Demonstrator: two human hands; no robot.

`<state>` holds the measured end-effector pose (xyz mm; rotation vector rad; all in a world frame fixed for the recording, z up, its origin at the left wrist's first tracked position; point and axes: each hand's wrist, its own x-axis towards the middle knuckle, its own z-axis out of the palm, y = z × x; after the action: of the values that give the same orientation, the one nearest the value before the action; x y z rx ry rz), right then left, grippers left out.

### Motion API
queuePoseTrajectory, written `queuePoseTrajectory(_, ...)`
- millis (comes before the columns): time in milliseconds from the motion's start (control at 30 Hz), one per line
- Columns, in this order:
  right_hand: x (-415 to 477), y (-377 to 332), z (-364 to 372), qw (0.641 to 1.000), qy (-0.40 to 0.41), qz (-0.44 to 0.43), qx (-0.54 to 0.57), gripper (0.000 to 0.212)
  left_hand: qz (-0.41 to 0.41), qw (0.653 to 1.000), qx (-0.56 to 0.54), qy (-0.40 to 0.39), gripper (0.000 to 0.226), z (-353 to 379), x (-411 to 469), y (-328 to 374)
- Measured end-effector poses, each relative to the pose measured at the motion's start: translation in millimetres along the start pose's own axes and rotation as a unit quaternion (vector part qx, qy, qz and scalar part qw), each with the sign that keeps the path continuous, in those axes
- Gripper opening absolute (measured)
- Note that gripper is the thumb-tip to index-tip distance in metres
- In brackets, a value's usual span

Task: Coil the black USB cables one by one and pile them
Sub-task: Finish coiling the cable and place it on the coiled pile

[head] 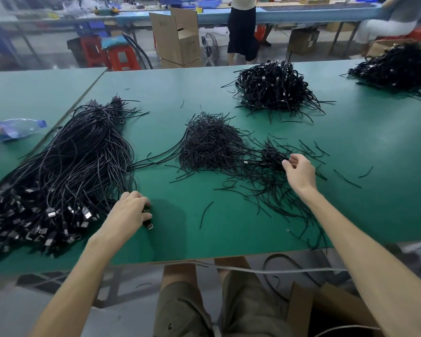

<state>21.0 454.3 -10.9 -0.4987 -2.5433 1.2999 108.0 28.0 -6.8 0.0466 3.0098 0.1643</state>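
Head: left hand [129,210] grips plug [149,225]; right hand [299,171], coil [272,155].

I am wearing the one wide-angle camera on my head; it is facing forward and down, sitting close above the green table [229,227] and reaching to the far workbench [301,14].

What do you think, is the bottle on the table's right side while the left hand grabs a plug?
No. The head view shows the bottle on the table's left side, left of the big cable bunch. The left hand does grab a plug.
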Motion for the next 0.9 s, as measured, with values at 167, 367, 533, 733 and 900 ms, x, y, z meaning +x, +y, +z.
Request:
queuePoseTrajectory(167,-14.6,4.6,7.1,0.998,0.029,-0.049,-0.012,0.042,0.029,0.995,-0.041,-0.09,0.045,-15.6,-1.6,-15.5)
queuePoseTrajectory(367,-43.7,-3.6,15.7,0.979,0.058,-0.174,-0.092,0.04,0.047,0.98,-0.19,0.039,0.052,-7.2,-8.5,1.7)
queuePoseTrajectory(533,-79.5,-19.0,37.8,0.964,-0.027,-0.25,-0.087,0.035,0.037,0.956,-0.26,0.129,0.054,-12.5,-13.0,19.2)
queuePoseTrajectory(733,-122.8,-39.6,77.0,0.931,-0.147,-0.331,-0.04,0.034,0.079,0.94,-0.3,0.142,0.05,-14.9,-23.2,50.0)
queuePoseTrajectory(900,-144.2,-55.1,98.1,0.91,-0.228,-0.345,0.029,0.047,0.15,0.909,-0.38,0.078,0.044,-29.9,-46.8,82.3)
